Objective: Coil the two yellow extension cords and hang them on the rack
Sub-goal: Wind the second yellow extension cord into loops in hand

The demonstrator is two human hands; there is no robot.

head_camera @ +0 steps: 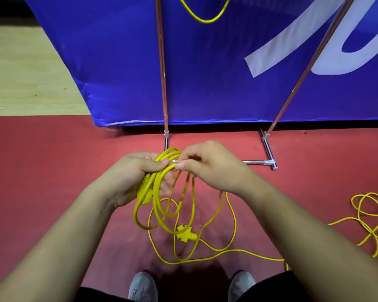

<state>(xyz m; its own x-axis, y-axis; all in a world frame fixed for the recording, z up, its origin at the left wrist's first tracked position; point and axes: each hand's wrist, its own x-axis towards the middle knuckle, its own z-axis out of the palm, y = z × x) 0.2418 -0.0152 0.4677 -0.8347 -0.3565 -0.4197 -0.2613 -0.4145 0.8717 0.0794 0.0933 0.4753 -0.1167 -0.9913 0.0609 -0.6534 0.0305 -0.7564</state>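
My left hand grips several loops of a yellow extension cord, with one yellow end piece hanging under the palm. My right hand pinches a strand of the same cord beside the left thumb. Loose cord trails down to the red floor, where a yellow plug lies among slack loops. More yellow cord lies tangled on the floor at the right edge. A yellow cord loop hangs at the top of the metal rack in front of me.
A blue banner stands behind the rack's poles. The rack's chrome foot bar rests on the red floor right of my hands. My two grey shoes show at the bottom. Pale wooden floor lies at the far left.
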